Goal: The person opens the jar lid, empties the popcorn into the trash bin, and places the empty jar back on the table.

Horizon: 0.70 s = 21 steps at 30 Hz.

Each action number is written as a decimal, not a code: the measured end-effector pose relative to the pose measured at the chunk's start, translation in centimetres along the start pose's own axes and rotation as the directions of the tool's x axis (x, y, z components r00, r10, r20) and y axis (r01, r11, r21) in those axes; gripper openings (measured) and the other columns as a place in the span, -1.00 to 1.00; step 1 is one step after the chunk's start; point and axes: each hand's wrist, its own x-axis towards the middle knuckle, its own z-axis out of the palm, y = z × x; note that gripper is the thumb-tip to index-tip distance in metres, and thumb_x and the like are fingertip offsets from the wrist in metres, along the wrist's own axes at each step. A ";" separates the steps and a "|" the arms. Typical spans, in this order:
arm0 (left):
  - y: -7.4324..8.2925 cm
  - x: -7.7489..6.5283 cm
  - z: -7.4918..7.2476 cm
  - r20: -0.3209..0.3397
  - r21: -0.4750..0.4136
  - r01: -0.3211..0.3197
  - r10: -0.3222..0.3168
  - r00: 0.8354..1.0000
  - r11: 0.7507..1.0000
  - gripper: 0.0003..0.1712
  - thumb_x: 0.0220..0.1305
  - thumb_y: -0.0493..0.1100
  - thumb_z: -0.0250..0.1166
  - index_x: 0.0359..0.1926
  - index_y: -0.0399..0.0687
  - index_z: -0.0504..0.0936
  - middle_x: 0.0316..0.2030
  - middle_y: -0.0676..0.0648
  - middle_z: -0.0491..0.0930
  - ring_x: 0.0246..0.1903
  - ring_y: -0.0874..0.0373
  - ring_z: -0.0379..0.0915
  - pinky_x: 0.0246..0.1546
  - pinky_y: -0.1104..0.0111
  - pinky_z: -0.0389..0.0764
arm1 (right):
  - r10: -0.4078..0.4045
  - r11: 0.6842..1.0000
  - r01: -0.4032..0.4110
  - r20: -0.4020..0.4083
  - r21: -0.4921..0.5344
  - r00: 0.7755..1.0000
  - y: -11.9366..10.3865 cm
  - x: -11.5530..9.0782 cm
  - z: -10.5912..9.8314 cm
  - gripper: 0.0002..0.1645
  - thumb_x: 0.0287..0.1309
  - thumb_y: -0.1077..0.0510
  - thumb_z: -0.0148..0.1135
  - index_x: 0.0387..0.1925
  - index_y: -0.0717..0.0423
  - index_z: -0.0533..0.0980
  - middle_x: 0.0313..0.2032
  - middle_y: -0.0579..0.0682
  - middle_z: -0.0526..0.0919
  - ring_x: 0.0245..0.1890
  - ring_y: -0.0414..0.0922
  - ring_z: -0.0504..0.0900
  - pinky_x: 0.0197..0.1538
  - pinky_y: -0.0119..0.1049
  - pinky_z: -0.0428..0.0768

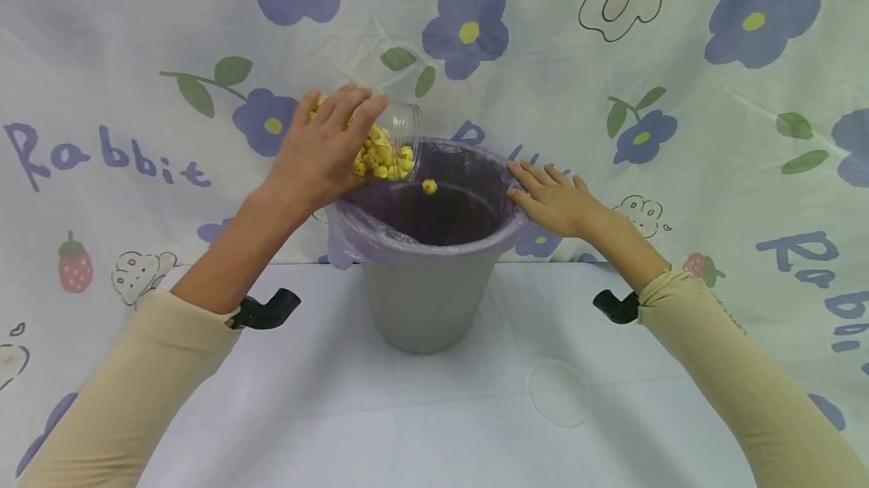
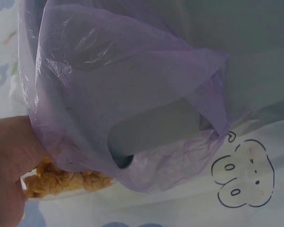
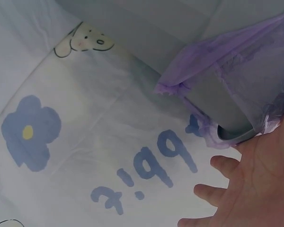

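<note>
My left hand (image 1: 326, 145) grips a clear jar (image 1: 405, 126) of yellow popcorn (image 1: 380, 156), tipped on its side with its mouth over the bin. One popcorn piece (image 1: 430, 186) is in the air just past the mouth. The grey bin (image 1: 428, 299) stands upright, lined with a purple plastic bag (image 1: 380, 235) folded over its rim. My right hand (image 1: 553, 197) rests on the bin's right rim, fingers straight and spread. In the left wrist view the bag hides part of the jar, with popcorn (image 2: 68, 180) showing below it.
A thin clear ring (image 1: 558, 394) lies on the white tabletop (image 1: 434, 428), in front and right of the bin. Behind the bin hangs a patterned cloth (image 1: 543, 96) with flowers and rabbits. Black wrist mounts (image 1: 268, 309) show at both sleeves.
</note>
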 end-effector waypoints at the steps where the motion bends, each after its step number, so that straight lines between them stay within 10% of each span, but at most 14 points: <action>1: 0.0 0.0 0.0 -0.001 0.000 -0.001 0.001 1.000 1.000 0.24 -0.16 -0.14 0.68 0.45 -0.09 0.08 0.37 -0.27 0.20 0.42 -0.18 0.03 0.41 -0.12 -0.06 | 0.001 1.000 -0.001 0.000 0.001 1.000 0.0 0.0 0.0 -0.18 0.50 -0.33 -0.49 0.60 -0.09 -0.23 0.57 0.06 -0.20 0.51 0.26 -0.25 0.36 0.40 -0.31; 21: 0.7 0.4 0.2 0.056 0.062 -0.029 0.025 0.998 0.998 0.25 -0.15 -0.20 0.66 0.46 -0.08 0.03 0.40 -0.28 0.14 0.45 -0.17 -0.03 0.42 -0.11 -0.11 | 0.002 1.000 -0.002 0.010 0.002 1.000 0.0 0.0 -0.1 -0.18 0.50 -0.34 -0.50 0.60 -0.09 -0.23 0.57 0.08 -0.19 0.51 0.26 -0.25 0.36 0.40 -0.32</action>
